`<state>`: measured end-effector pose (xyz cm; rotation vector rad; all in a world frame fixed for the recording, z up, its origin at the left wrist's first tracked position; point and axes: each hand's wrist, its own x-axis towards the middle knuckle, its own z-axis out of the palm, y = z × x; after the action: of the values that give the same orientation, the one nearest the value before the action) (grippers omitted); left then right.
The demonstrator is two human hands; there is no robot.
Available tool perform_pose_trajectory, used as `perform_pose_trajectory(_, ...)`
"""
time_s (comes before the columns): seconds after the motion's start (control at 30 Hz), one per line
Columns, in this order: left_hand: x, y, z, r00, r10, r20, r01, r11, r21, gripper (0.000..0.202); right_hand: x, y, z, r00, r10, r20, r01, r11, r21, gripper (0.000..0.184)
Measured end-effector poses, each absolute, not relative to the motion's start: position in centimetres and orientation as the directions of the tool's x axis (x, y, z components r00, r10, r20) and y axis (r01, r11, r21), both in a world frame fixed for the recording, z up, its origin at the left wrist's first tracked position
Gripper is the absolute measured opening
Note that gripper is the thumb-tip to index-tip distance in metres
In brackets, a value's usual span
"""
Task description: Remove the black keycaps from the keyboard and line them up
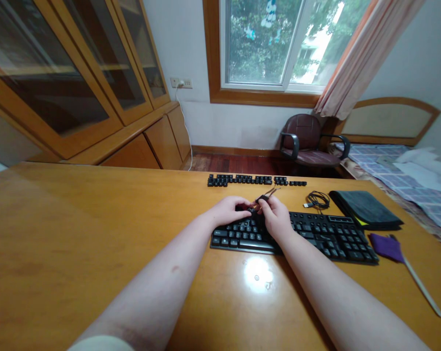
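A black keyboard [259,243] lies on the desk under both hands. My left hand [230,210] rests over its upper left part, thumb and fingers apart, the fingertips close to my right hand and partly hidden. My right hand [277,217] is closed above the middle keys. It pinches a small keycap puller [263,198] with a black grip and thin wire prongs pointing away from me. The keys directly beneath the fingers are hidden. Beyond the keyboard, loose black keycaps [242,180] stand in rows along the desk's far edge.
Right of the keycaps lies a coiled USB cable [317,200]. A folded dark cloth [367,208] and a purple duster-like piece [387,247] with a pale handle lie at the right on the wooden desk [96,243]. An armchair [308,141] stands behind.
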<state>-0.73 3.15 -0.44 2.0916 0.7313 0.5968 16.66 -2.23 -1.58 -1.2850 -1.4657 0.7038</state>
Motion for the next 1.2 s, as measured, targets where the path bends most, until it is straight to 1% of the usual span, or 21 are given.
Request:
perform_pose_trajectory(0.13,-0.8,3.2,-0.5,0.722,0.675,0.154,0.313,-0.517,0.797,0.026,16.6,-2.3,-1.3,0.012,0.958,0.285,0.374,0.261,-0.890,0.023)
perform_pose_trajectory(0.27,-0.9,3.3,-0.8,0.713,0.682,0.162,0.331,-0.531,0.780,0.025,16.7,-2.3,-1.1,-0.062,0.963,0.264,0.329,0.269,-0.905,0.021)
perform_pose_trajectory(0.37,-1.1,3.4,-0.8,0.720,0.680,0.142,0.304,-0.491,0.816,0.027,16.7,-2.1,-1.1,-0.047,0.963,0.267,0.309,0.268,-0.912,0.022)
perform_pose_trajectory(0.43,-1.1,3.6,-0.8,0.720,0.685,0.111,0.275,-0.427,0.861,0.029,16.8,-2.0,-1.2,-0.008,0.963,0.268,0.253,0.261,-0.932,0.024)
perform_pose_trajectory(0.5,-1.1,3.7,-0.8,0.710,0.700,0.079,0.249,-0.355,0.901,0.028,16.8,-1.9,-1.3,0.024,0.966,0.256,0.160,0.249,-0.955,0.026)
perform_pose_trajectory(0.63,-1.2,4.0,-1.0,0.687,0.725,0.040,0.192,-0.235,0.953,0.024,16.6,-2.0,-1.0,0.004,0.982,0.189,-0.045,0.189,-0.981,0.028)
perform_pose_trajectory(0.7,-1.2,4.1,-1.1,0.679,0.733,0.022,0.174,-0.190,0.966,0.023,16.5,-2.1,-0.7,-0.016,0.986,0.163,-0.098,0.161,-0.982,0.031)
perform_pose_trajectory(0.8,-1.4,4.2,-1.1,0.680,0.733,0.003,0.160,-0.153,0.975,0.022,16.3,-2.3,-0.4,-0.033,0.988,0.150,-0.122,0.145,-0.982,0.035)
perform_pose_trajectory(0.97,-1.8,4.2,-0.7,0.714,0.700,0.010,0.171,-0.187,0.967,0.024,16.3,-2.4,-0.3,-0.043,0.988,0.150,-0.152,0.142,-0.978,0.038)
perform_pose_trajectory(1.2,-2.0,4.3,-0.4,0.789,0.613,0.027,0.181,-0.275,0.944,0.029,16.5,-2.6,-0.5,-0.084,0.983,0.166,-0.145,0.153,-0.978,0.033)
